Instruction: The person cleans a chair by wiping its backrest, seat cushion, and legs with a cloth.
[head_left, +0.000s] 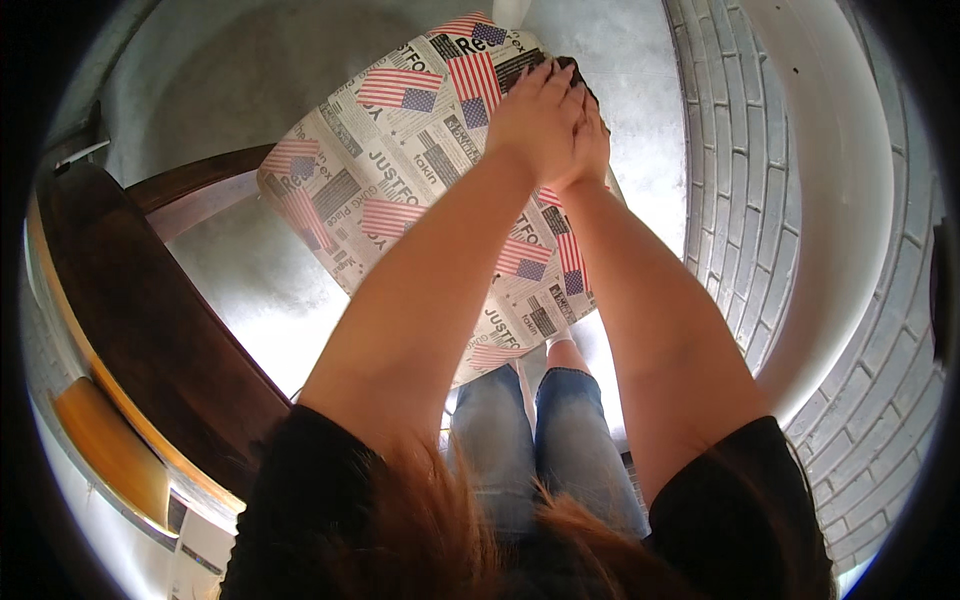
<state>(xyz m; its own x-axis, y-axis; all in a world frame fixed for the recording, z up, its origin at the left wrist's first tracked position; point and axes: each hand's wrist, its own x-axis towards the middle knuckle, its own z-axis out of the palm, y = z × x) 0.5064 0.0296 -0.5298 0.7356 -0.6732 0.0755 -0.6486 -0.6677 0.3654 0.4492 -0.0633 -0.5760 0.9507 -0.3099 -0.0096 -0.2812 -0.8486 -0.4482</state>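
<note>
A board-like surface with a cover of newspaper print and flag pattern (405, 157) lies slanted in front of me. Near its far right corner, my left hand (536, 124) and my right hand (596, 146) are side by side and touching. The fingers of both hands rest on a dark, cloth-like item (571, 67). Most of that item is hidden beneath them, so whether either hand grips it cannot be told. Both forearms pass over the patterned cover and hide part of it.
Dark wooden furniture (150, 300) curves along the left, with an orange-brown panel (112, 442) behind it. A grey brick wall (739, 172) and a wide pale pipe-like band (847, 187) run along the right. Grey floor (232, 75) shows beyond the cover.
</note>
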